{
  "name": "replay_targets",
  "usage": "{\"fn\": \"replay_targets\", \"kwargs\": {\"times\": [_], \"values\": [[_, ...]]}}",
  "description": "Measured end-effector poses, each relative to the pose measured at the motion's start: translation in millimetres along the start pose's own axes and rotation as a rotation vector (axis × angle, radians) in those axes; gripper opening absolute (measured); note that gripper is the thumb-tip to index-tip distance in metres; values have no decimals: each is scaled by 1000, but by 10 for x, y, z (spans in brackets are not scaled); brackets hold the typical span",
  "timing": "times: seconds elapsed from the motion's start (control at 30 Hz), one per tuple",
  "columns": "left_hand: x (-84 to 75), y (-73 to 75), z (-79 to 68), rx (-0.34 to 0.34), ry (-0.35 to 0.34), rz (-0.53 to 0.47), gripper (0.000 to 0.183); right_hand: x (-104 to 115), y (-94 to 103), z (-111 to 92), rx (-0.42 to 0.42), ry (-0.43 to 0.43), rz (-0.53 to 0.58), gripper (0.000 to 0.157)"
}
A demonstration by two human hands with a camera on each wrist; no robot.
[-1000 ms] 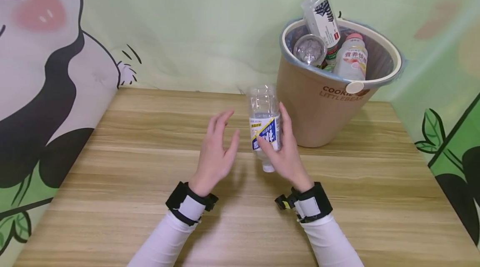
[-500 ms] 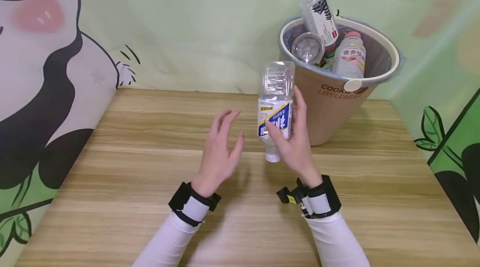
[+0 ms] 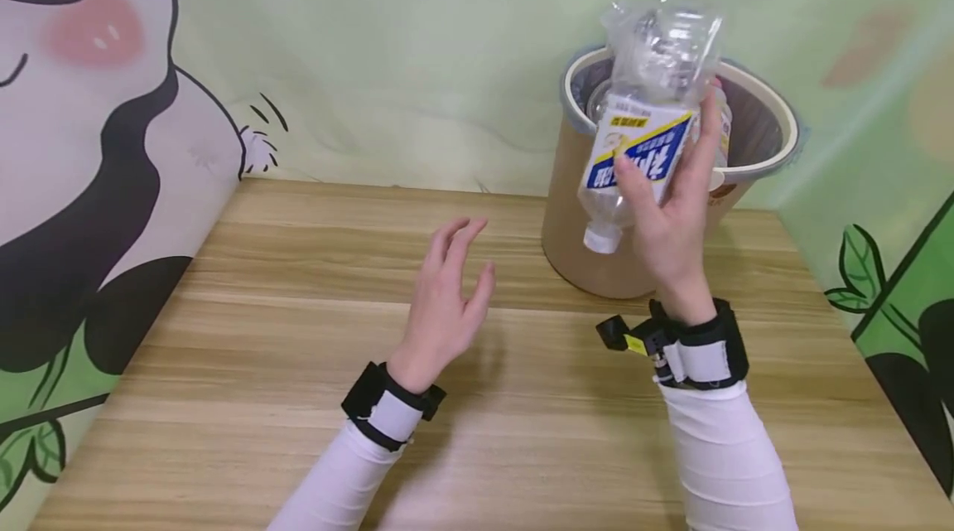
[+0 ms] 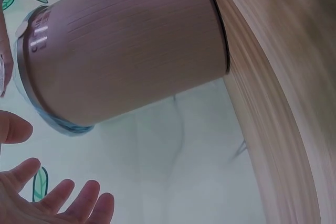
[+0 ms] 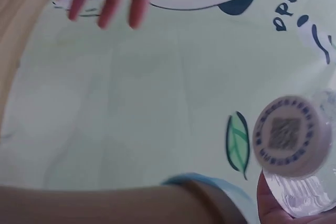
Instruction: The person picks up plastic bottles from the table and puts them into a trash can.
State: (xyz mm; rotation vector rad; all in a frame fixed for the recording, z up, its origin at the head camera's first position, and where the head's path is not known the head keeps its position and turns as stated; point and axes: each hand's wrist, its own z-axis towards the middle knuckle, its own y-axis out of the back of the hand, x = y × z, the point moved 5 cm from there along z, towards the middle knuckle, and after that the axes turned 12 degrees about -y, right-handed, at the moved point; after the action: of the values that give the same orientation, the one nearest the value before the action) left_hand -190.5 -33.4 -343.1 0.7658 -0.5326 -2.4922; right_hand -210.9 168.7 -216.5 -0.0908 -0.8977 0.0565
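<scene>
A clear plastic bottle (image 3: pixel 639 146) with a white, blue and yellow label is in my right hand (image 3: pixel 671 220), the thumb across the label and the fingers along the far side. It tilts cap-down, its base overlapping the mouth of the brown trash bin (image 3: pixel 570 220) in the head view. The right wrist view shows its white cap (image 5: pixel 286 136) with a printed code. My left hand (image 3: pixel 441 307) is held over the table with relaxed, spread fingers, holding nothing. In the left wrist view, the left fingers (image 4: pixel 79 203) appear below the bin's rim.
The bin has a cream rim (image 3: pixel 778 113) and a bluish liner; bottles inside are mostly hidden behind the held one. A wooden table (image 3: pixel 298 365) bears the bin at its back right. Cartoon-printed cloth (image 3: pixel 387 59) forms the backdrop behind and at both sides.
My right hand has moved up and to the right with the bottle, from beside the bin to over its mouth. The bottle has tilted rightward. My left hand has shifted slightly right.
</scene>
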Motion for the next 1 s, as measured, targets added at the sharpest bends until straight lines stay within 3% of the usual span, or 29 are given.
{"fn": "replay_targets", "kwargs": {"times": [0.13, 0.3, 0.5, 0.67, 0.8, 0.9, 1.0], "values": [[5, -2, -1, 7, 5, -3, 47, 219, 142, 235, -121, 89, 125, 90], [25, -6, -18, 9, 14, -4, 48, 412, 312, 470, -217, 116, 242, 103], [42, -17, -25, 3, 8, -9, 47, 458, 458, 617, -245, 58, 215, 91], [54, -29, -31, 8, 7, -6, 47, 340, 571, 641, -239, -37, 147, 96], [67, -34, -37, 10, 11, -2, 47, 207, 656, 640, -210, -163, 60, 105], [69, -28, -39, 8, 9, -1, 47, 94, 727, 649, -205, -282, -94, 95], [72, -27, -42, 8, 7, -1, 48, 19, 780, 673, -189, -348, -365, 85]]}}
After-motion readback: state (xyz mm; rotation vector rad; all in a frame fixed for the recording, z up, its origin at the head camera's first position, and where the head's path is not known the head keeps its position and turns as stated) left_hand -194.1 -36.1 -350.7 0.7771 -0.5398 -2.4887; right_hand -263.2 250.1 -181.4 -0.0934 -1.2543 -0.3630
